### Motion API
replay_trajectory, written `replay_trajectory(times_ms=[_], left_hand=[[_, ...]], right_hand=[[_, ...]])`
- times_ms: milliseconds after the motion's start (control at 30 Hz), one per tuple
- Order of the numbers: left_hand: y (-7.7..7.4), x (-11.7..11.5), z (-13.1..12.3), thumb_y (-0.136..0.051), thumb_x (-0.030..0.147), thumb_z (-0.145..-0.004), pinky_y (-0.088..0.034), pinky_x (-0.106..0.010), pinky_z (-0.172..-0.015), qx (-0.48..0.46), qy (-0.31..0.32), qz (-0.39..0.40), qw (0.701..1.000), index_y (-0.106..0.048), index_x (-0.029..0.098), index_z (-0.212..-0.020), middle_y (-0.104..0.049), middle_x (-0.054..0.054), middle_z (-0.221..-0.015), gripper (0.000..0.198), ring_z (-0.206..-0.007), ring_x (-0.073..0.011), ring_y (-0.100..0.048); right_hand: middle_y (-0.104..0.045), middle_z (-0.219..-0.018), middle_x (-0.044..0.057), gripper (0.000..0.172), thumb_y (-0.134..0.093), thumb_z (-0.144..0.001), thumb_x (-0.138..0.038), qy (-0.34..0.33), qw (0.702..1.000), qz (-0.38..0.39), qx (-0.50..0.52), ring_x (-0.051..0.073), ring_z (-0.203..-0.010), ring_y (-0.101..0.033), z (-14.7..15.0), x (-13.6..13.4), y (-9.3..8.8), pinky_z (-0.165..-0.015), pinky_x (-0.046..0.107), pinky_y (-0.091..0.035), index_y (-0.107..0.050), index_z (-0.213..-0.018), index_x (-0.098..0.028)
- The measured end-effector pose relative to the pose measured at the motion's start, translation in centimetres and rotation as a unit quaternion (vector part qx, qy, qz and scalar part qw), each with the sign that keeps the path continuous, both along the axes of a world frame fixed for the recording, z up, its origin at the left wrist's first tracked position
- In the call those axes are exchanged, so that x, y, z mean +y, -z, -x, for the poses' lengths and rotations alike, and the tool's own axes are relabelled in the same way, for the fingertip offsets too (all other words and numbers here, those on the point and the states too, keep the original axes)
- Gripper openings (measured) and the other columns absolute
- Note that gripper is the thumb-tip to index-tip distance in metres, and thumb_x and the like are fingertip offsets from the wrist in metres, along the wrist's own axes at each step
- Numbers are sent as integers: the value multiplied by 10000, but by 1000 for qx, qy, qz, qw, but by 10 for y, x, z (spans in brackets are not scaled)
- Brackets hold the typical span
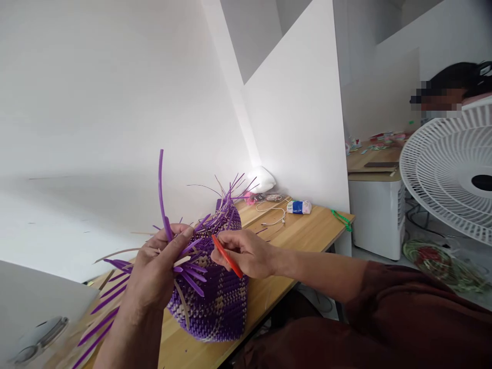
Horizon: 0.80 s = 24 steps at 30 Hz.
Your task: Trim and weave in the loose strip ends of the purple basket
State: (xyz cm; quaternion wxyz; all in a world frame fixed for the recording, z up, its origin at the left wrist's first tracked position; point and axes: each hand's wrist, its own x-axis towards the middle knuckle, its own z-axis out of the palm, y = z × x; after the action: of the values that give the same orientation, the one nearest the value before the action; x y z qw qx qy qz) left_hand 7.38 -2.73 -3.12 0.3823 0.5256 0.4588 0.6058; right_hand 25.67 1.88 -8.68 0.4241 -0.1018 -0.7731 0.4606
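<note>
A half-woven purple and beige basket (217, 302) lies tilted on the wooden table (303, 233), with loose purple strips sticking out of its rim. My left hand (159, 269) grips the rim, thumb and fingers pinched on one long purple strip (161, 192) that curves upward. My right hand (246, 253) is closed round a thin red tool (226, 256), its tip at the weave beside the left hand's fingers.
A white cable (274, 212), a blue and white packet (299, 207) and a green item (342, 220) lie at the table's far end. White partition walls stand behind. A white fan (449, 174) is at right, with another person beyond it at a second desk (371, 161).
</note>
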Motion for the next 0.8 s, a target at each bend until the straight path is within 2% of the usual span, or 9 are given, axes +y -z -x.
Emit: replay_trajectory(times_ms=[167, 400, 633, 800], left_hand=[[2, -2, -4, -815, 419, -663, -384, -186, -387, 9, -10, -13, 1000, -590, 213, -843, -543, 73, -506, 354, -385, -84, -474], [7, 0, -8, -791, 471, -701, -438, -216, -460, 13, -18, -32, 999, -567, 213, -841, -630, 43, -604, 369, -464, -117, -557], [15, 4, -6, -778, 474, -760, -429, -189, -485, -3, -36, -48, 998, -558, 225, -869, -631, 60, -640, 349, -506, -100, -552], [15, 4, -6, -776, 460, -770, -440, -187, -496, -10, -35, -43, 998, -541, 219, -837, -625, 56, -626, 343, -519, -105, -571]], right_hand=[[-453, -653, -48, 394, -625, -888, -540, 28, 997, 4, 67, 94, -581, -391, 21, -4, 2, -537, 245, -331, -478, -770, -194], [-451, -644, -43, 371, -604, -888, -550, 90, 991, 0, 94, 112, -595, -397, 40, -1, -2, -543, 259, -342, -498, -795, -207], [-479, -660, -42, 344, -605, -905, -514, 97, 990, -11, 101, 108, -609, -406, 43, 1, 3, -563, 249, -348, -505, -801, -203], [-494, -671, -44, 307, -609, -911, -478, 90, 990, -23, 105, 103, -613, -413, 42, 1, 2, -580, 245, -358, -526, -822, -196]])
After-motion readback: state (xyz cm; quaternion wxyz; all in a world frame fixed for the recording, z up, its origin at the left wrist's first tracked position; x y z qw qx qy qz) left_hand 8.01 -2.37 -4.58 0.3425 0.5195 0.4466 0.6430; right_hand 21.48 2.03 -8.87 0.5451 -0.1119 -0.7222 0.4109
